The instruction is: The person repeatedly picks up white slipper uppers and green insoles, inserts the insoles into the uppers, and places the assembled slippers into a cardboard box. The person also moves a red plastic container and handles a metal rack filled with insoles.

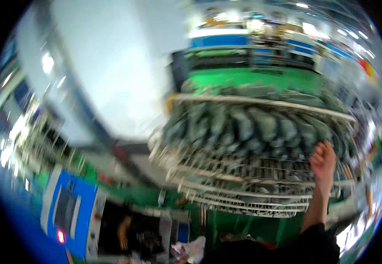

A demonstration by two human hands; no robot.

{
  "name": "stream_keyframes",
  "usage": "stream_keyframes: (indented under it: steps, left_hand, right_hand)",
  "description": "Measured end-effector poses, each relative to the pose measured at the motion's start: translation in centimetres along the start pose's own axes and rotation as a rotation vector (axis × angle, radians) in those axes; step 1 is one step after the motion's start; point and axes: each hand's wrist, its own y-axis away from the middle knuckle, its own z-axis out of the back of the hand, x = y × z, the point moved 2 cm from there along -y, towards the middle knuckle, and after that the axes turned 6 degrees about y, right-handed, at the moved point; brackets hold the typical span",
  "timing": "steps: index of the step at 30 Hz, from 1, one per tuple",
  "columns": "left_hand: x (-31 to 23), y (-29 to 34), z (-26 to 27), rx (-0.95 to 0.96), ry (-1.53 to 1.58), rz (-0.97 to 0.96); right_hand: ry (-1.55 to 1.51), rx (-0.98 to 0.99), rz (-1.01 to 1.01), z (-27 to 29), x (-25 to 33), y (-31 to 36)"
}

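The right hand [323, 160] was raised at arm's length against the right end of a wheeled wire rack [261, 176], its fingers curled together into a closed grip at the level of the rack's upper load; motion blur prevented confirming whether the grip pinched a piece or the rack's edge. The forearm rose from a dark sleeve [318, 242] at the lower edge of the view. The rack carried several tiers: the upper tier held a dense row of grey-green folded fabric bundles [252, 125] packed side by side, with more laid flat across the top rail; the lower tiers showed pale wire shelving with smaller dark items, too blurred to identify. The left hand was not in view. Behind the rack lay a green floor [252, 78] and blue-fronted shelving [219, 41]. A large white column [111, 66] stood to the left of the rack. At lower left stood a blue and white machine cabinet [70, 211] bearing a red light. The entire view was heavily smeared.
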Motion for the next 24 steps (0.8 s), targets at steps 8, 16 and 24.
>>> stream_keyframes:
  steps: [8,16,24]
  left_hand:
    - [12.4,30.3,26.7,-0.781,0.57,-0.517]
    - [16.6,38.7,30.1,-1.267,-0.46,0.053]
    - [20.0,31.1,33.1,-1.637,-1.149,-0.065]
  right_hand:
    - [0.447,0.172,-0.245,-2.3,-17.2,3.9]
    - [0.826,0.431,-0.519,-19.4,-37.7,11.5]
    - [1.238,1.438,-0.352,-29.7,-44.7,30.0]
